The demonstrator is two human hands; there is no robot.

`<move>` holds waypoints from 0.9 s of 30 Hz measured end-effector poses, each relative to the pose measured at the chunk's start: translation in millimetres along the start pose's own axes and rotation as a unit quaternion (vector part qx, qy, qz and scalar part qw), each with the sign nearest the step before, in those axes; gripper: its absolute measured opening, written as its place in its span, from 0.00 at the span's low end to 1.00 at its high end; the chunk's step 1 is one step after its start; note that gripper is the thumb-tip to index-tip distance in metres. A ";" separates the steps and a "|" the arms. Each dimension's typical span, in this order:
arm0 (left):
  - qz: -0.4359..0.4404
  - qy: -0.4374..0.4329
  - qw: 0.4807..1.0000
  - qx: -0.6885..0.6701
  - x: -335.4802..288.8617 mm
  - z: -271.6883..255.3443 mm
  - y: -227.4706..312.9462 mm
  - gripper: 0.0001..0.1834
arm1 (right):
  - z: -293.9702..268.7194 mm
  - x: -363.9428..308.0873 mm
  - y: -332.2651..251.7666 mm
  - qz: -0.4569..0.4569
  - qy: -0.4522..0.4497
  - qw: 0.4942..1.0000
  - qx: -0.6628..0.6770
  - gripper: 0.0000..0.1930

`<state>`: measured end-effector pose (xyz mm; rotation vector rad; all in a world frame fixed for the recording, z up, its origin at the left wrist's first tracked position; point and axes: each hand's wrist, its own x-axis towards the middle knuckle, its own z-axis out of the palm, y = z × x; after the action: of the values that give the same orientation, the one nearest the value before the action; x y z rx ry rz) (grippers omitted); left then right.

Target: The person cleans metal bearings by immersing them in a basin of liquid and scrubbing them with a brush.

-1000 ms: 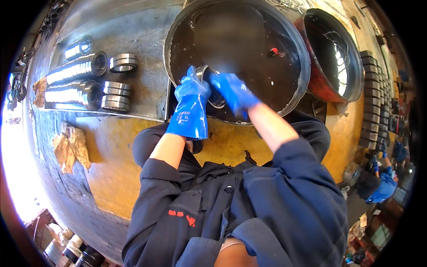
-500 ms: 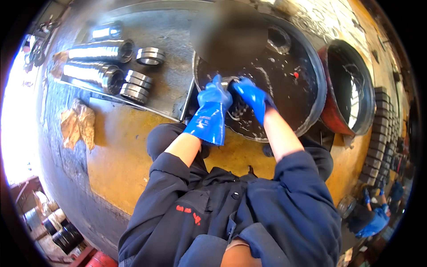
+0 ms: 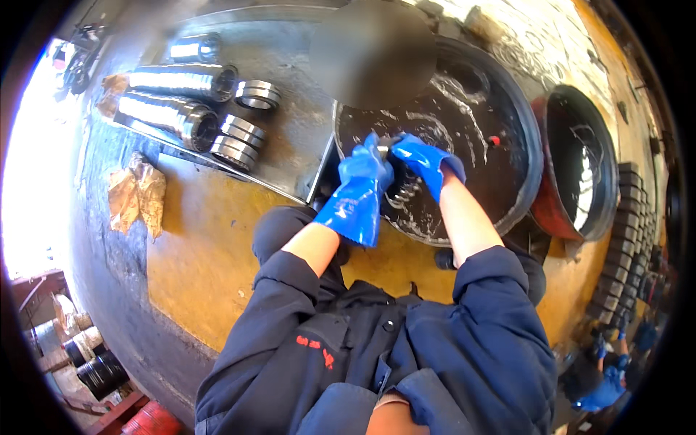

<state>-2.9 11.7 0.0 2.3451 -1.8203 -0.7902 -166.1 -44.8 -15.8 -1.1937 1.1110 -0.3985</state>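
Both my hands wear long blue rubber gloves and meet over a round tub (image 3: 535,156) of dark liquid. My left hand (image 3: 362,174) is closed on a metal ring (image 3: 385,148), of which only a small grey part shows between the gloves. My right hand (image 3: 424,159) is curled against the ring's other side, its fingers bent and partly hidden. Below the gloves, near the tub's front edge, shiny metal parts (image 3: 403,190) show indistinctly in the liquid. A small red object (image 3: 494,141) lies at the right side of the tub.
At the left, a metal tray (image 3: 301,148) bears loose rings (image 3: 257,94), a short ring stack (image 3: 236,143) and long ring rows (image 3: 177,81). Brown paper (image 3: 138,194) lies nearby. A red drum (image 3: 542,197) and stacked dark blocks (image 3: 622,246) stand right. Another person (image 3: 605,388) is at lower right.
The whole view has shifted, so the scene sits slightly farther right and lower. Less of the ring shows between my gloves, and ripples in the liquid have changed shape.
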 end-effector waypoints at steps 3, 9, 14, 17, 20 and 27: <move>0.007 0.005 1.000 0.022 -1.2 8.9 -10.6 0.41 | 56.6 -46.2 21.1 -0.109 0.202 0.971 -0.068 0.25; -0.005 0.001 1.000 0.022 -3.2 3.4 -8.2 0.43 | 49.8 -64.3 31.0 0.036 0.204 0.968 -0.143 0.47; 0.010 0.006 1.000 0.000 0.3 -2.3 7.0 0.42 | -1.8 7.7 -19.7 0.084 0.038 0.976 -0.199 0.32; 0.010 0.021 1.000 -0.011 -3.8 7.9 -8.7 0.42 | 25.7 -10.8 23.0 0.010 0.098 0.995 -0.025 0.23; 0.010 0.026 0.999 0.038 -5.1 4.9 -8.7 0.41 | 55.9 -41.2 46.3 -0.051 0.235 0.965 -0.107 0.36; 0.028 0.048 0.998 0.015 -0.3 16.2 -13.3 0.42 | 27.6 -36.4 23.6 -0.050 0.153 0.981 -0.110 0.32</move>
<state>1.7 19.9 -18.7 2.2964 -1.8623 -0.6361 -166.0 6.4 -20.6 -1.4182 1.3904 -0.5612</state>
